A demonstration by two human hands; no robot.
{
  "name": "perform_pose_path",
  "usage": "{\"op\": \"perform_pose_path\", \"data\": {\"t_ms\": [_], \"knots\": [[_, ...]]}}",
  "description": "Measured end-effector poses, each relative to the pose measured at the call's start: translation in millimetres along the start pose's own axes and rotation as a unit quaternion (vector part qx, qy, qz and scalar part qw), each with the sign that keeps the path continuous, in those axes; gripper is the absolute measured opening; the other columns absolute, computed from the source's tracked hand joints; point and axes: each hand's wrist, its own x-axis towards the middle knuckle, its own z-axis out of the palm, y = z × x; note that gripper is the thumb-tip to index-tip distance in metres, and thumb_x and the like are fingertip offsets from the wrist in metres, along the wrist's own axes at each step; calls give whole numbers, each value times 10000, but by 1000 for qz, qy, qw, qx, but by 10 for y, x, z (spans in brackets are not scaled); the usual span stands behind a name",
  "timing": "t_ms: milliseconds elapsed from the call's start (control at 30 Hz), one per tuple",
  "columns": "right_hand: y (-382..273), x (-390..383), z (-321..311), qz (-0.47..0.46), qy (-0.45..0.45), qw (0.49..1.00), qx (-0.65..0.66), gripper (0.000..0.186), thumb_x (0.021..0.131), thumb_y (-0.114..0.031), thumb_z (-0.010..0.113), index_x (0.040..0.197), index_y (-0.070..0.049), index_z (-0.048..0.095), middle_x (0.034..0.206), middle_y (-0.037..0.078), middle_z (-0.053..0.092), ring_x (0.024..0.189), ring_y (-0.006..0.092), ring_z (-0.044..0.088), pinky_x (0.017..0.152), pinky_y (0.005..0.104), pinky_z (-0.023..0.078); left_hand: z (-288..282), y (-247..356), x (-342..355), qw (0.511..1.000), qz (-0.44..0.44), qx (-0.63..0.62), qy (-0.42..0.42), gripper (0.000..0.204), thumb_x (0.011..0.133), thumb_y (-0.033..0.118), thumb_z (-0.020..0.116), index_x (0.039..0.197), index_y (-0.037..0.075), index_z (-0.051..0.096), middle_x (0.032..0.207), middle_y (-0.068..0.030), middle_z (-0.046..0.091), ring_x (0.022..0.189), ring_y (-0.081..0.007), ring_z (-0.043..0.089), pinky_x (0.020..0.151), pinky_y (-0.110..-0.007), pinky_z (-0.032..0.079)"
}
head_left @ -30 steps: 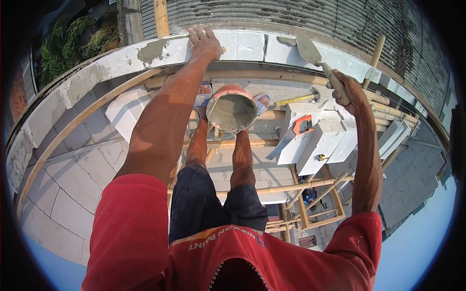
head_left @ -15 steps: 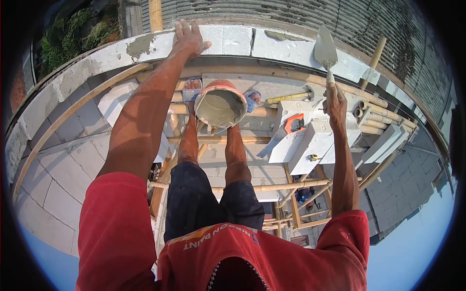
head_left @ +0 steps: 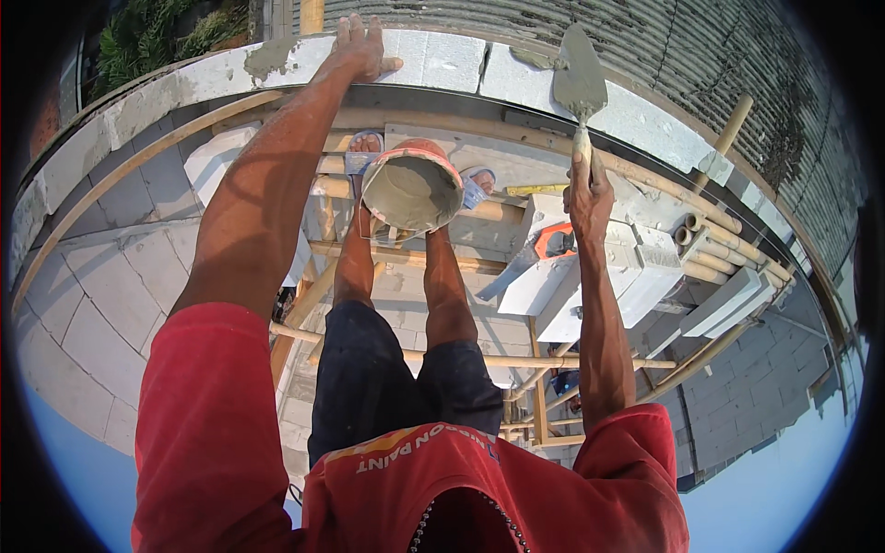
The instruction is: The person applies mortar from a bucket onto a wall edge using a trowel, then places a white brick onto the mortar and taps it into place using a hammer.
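Observation:
My left hand (head_left: 361, 53) lies on top of the white block wall (head_left: 433, 60), its fingers stretched over the far edge and holding nothing. In my right hand (head_left: 590, 189) is the handle of a pointed trowel (head_left: 581, 78), gripped with the blade pointing away from me over the wall. Grey mortar coats the blade. Close to its left, a smear of mortar (head_left: 530, 57) sits on the wall's top. Between my feet stands a reddish bucket (head_left: 427, 146) with wet grey mortar (head_left: 406, 194) inside.
Bamboo poles (head_left: 544, 141) run along the wall's near side. Right of my feet, a handsaw (head_left: 525, 263) with an orange handle lies on white blocks (head_left: 645, 267), near a yellow-handled tool (head_left: 536, 190). Beyond the wall is a corrugated roof (head_left: 701, 64); a lower block wall (head_left: 120, 304) stands left.
My right hand has moved left with the trowel, bringing the blade next to the mortar smear on the wall. My left hand stays on the wall. The view has shifted slightly.

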Motion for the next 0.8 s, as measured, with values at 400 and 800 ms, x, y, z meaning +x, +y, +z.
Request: {"op": "perform_pose_path", "data": {"t_ms": [400, 800], "knots": [[-264, -241, 407, -194, -2, 968, -156, 399, 1003, -303, 597, 1267, -5, 623, 1026, 263, 675, 892, 418, 677, 793, 467, 524, 468, -255, 234, 994, 20, -10, 103, 1170, 871, 812, 430, 1581, -40, 57, 1575, -415, 77, 1493, -537, 16, 1226, -559, 73], [-262, -337, 457, -292, 68, 911, -284, 450, 966, -248, 652, 1343, -22, 555, 968, 208, 620, 747, 389, 674, 583, 463, 546, 456, -117, 220, 994, 13, -29, 103, 1147, 880, 790, 460, 1587, -22, 65, 1582, -409, 52, 1484, -560, 14, 1214, -588, 97]]}}
